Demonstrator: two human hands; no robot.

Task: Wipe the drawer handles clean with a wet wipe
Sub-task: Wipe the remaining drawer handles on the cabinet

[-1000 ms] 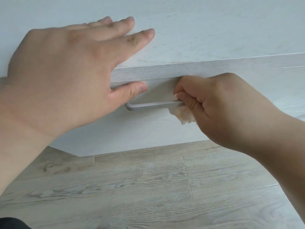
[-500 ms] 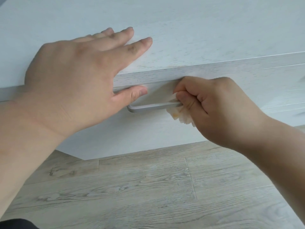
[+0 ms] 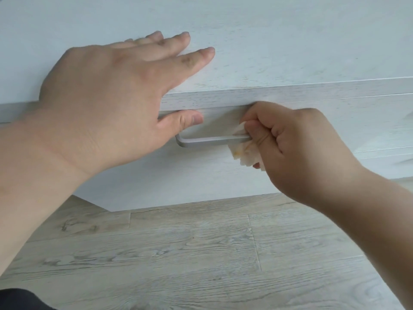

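Drawer handle [image 3: 212, 140]: slim metal bar, brushed silver-grey finish, squared corners, bent ends running back into a white drawer front [image 3: 201, 173] w/ faint wood grain; bar sits horizontal, just under the top edge of that front. Only the handle's left end and middle are visible; right end covered. Wet wipe [image 3: 244, 152]: crumpled white tissue-like wad, yellowish-tan staining on lower folds, bunched at the handle's right end, touching the bar above and below it. Right hand [image 3: 297, 151]: comes in from lower right of handle, knuckles up, fingers [image 3: 260, 136] curled tight and pinching the wipe round the bar's right end. Left hand [image 3: 105, 104]: palm down, flat, to upper left of handle; fingers spread narrow and extended across the white tabletop [image 3: 290, 41] above the handle, holding nothing; thumb [image 3: 185, 120] hooked down over the tabletop's front edge, tip just above the handle's left end, not touching the bar as far as can be seen. Tabletop: matte white, light grain, thick straight edge band. Floor [image 3: 190, 253] below handle: pale grey-beige wood-look planks, pronounced grain, visible seams. Dark fabric patch [image 3: 20, 299] at far lower left of handle, item unclear.
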